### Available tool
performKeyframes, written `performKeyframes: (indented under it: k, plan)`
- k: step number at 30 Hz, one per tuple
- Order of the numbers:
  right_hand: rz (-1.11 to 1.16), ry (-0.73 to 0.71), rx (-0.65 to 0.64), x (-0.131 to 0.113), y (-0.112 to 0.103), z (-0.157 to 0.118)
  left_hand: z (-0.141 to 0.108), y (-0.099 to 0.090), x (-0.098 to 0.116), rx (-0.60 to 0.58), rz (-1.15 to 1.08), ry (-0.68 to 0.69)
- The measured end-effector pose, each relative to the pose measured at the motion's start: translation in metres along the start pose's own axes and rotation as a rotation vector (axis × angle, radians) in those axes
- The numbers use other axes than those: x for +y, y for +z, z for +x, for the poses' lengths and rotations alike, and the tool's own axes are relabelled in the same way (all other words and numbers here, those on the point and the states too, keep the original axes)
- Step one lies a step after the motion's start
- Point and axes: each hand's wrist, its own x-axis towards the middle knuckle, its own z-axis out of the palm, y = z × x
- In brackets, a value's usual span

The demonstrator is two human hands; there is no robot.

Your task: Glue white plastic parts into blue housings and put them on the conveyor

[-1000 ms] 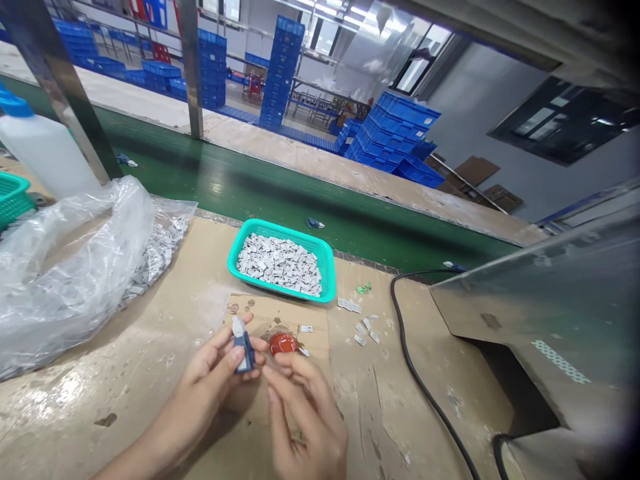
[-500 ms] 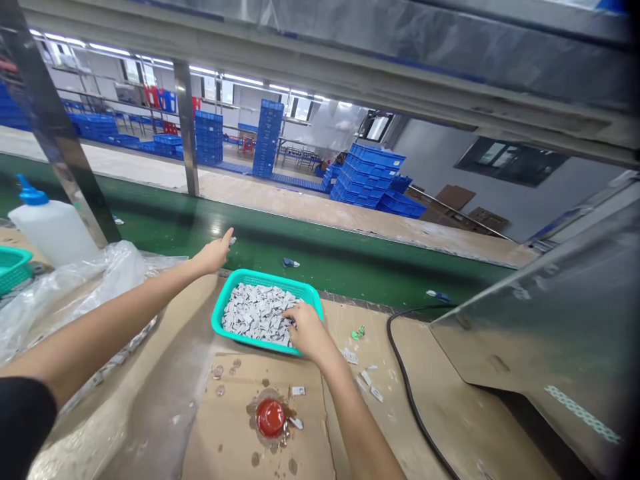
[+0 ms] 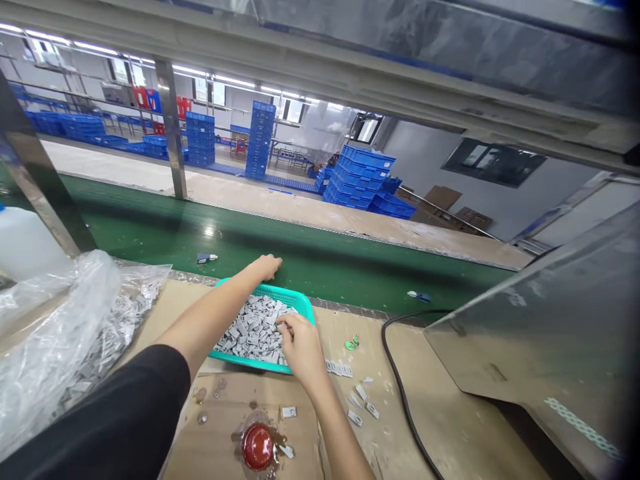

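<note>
- Grey plastic parts [image 3: 253, 330] lie heaped in a teal basket [image 3: 295, 301], directly beneath the right hand [image 3: 300, 347].
- Its fingers press into the heap; whether they grip a part, I cannot tell.
- Left hand [image 3: 267, 267] hangs loosely curled beyond the basket's far rim; its grip cannot be told.

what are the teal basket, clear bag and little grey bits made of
The teal basket looks like moulded plastic, smooth, slightly shiny, with a perforated wall. The clear bag seems thin polyethylene film, crinkled and glossy. The grey parts look like matte plastic, though from here metal can't be ruled out.
</note>
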Motion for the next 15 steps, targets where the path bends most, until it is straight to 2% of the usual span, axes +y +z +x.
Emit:
performKeyframes:
  k: [4,7,9,11,14,15]
  plan:
    - [0.085,0.037,0.015,0.004,0.003,0.000,-0.018,-0.014,-0.006,0.026,-0.168,-0.079]
    - [0.196,0.062,0.043,0.007,0.001,0.000,-0.059,-0.039,-0.008,0.082,-0.330,-0.083]
    - [0.290,0.068,0.066,0.005,-0.005,-0.002,-0.103,-0.053,-0.004,0.123,-0.436,-0.051]
    - [0.368,0.069,0.084,-0.002,-0.015,-0.009,-0.158,-0.056,0.002,0.139,-0.526,0.003]
    - [0.490,0.065,0.032,-0.027,-0.028,-0.035,-0.240,-0.033,0.014,0.101,-0.635,0.028]
    - [0.590,0.074,-0.030,-0.038,-0.030,-0.048,-0.262,-0.020,0.019,0.161,-0.778,-0.003]
